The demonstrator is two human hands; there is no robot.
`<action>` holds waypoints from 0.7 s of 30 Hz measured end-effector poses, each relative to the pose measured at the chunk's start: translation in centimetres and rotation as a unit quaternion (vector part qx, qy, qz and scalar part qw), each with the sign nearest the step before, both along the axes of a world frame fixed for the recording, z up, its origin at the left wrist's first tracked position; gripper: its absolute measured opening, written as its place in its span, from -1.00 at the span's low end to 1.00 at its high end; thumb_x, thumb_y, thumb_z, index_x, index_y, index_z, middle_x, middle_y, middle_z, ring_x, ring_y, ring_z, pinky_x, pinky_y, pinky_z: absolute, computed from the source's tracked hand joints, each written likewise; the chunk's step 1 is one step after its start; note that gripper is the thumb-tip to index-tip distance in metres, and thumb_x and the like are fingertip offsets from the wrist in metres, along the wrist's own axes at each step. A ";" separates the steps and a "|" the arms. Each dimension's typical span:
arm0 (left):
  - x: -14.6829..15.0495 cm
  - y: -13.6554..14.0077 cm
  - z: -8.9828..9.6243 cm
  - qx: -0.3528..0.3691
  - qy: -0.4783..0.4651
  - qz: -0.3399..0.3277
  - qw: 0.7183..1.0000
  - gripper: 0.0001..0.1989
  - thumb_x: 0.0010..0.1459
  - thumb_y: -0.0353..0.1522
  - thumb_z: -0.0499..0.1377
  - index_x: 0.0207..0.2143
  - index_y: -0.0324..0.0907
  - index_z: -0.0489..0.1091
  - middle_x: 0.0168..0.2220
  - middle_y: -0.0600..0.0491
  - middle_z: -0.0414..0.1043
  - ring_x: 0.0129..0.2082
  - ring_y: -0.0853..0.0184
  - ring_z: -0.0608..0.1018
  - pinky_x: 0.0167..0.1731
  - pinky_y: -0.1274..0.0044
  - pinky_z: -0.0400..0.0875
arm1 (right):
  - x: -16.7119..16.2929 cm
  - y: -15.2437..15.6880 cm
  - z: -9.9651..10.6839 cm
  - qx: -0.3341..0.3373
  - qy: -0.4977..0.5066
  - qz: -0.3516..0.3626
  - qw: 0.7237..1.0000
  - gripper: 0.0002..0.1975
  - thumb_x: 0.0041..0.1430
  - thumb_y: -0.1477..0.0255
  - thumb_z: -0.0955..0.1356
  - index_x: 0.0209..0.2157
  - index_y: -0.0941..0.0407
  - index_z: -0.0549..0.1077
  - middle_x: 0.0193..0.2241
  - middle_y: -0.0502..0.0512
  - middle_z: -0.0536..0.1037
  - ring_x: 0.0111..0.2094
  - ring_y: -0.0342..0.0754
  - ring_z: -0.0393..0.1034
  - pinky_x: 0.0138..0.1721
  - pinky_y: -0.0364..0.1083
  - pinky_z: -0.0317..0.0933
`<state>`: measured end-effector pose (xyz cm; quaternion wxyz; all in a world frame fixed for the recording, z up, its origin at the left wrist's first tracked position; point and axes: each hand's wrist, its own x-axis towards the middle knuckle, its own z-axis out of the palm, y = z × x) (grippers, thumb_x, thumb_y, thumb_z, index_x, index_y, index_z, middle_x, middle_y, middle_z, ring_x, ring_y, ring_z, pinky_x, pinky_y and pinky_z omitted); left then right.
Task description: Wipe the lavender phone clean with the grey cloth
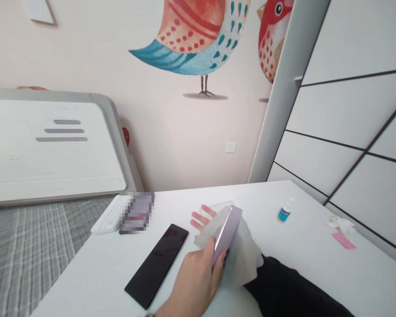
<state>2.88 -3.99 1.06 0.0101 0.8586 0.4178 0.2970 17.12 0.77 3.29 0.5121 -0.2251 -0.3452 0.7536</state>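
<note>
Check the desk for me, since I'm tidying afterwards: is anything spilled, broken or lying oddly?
Nothing looks spilled or broken. The small bottle stands upright, and the black phone lies flat and intact. Only crumpled scraps beside a pink slip lie loose near the desk's right edge.

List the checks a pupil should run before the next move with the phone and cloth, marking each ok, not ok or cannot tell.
1. Left hand grips the lilac phone on its edge: ok.
2. White cloth lies against the phone: ok.
3. Right hand is under the cloth, fingers outstretched: ok.
4. Black device lies flat, apart from both hands: ok.
5. Small bottle is capped: cannot tell.
6. Phone screen is clean: cannot tell.
</note>
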 end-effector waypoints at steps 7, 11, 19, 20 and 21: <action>0.1 0.2 -0.2 -0.010 -0.022 0.006 1.000 -0.86 0.49 -0.32 -0.07 -0.11 -0.13 0.24 -0.50 0.09 0.56 -0.59 0.20 0.63 -0.60 0.50 0.31 | 0.1 0.8 -1.3 -0.027 0.020 0.043 0.999 -0.60 0.39 0.25 0.40 0.16 0.12 0.42 0.13 0.20 0.47 0.05 0.12 0.47 0.04 0.19 0.43; -0.2 0.6 0.3 0.016 -0.019 0.025 0.999 -0.84 0.50 -0.34 -0.08 0.00 -0.20 0.21 -0.46 0.10 0.56 -0.58 0.28 0.62 -0.60 0.55 0.34 | -1.2 0.9 -3.6 -0.035 0.033 0.072 0.996 -0.46 0.41 0.04 0.28 0.22 0.10 0.39 0.20 0.29 0.47 0.20 0.23 0.39 0.22 0.34 0.22; -0.3 0.5 0.8 0.162 0.068 -0.055 0.983 -0.72 0.48 -0.45 -0.15 -0.15 -0.13 0.34 -0.33 0.06 0.56 -0.46 0.27 0.59 -0.52 0.49 0.36 | 1.0 4.4 -2.7 0.004 0.087 -0.037 0.996 -0.46 0.28 0.12 0.33 0.26 -0.12 0.34 0.31 0.05 0.39 0.30 0.01 0.30 0.30 0.10 0.15; -0.5 0.4 1.0 0.182 0.071 -0.058 0.979 -0.69 0.46 -0.49 -0.17 -0.10 -0.15 0.35 -0.26 0.02 0.57 -0.42 0.27 0.60 -0.49 0.49 0.38 | 1.0 4.4 -2.6 0.005 0.091 -0.032 0.995 -0.47 0.28 0.11 0.32 0.26 -0.12 0.34 0.30 0.05 0.40 0.29 0.01 0.32 0.29 0.10 0.17; -0.6 0.3 1.2 0.201 0.072 -0.059 0.975 -0.68 0.45 -0.51 -0.17 -0.06 -0.17 0.36 -0.23 0.00 0.58 -0.40 0.28 0.59 -0.46 0.49 0.39 | 0.9 4.2 -2.6 0.004 0.093 -0.021 0.995 -0.47 0.28 0.11 0.32 0.25 -0.12 0.34 0.29 0.06 0.42 0.26 0.02 0.35 0.27 0.11 0.19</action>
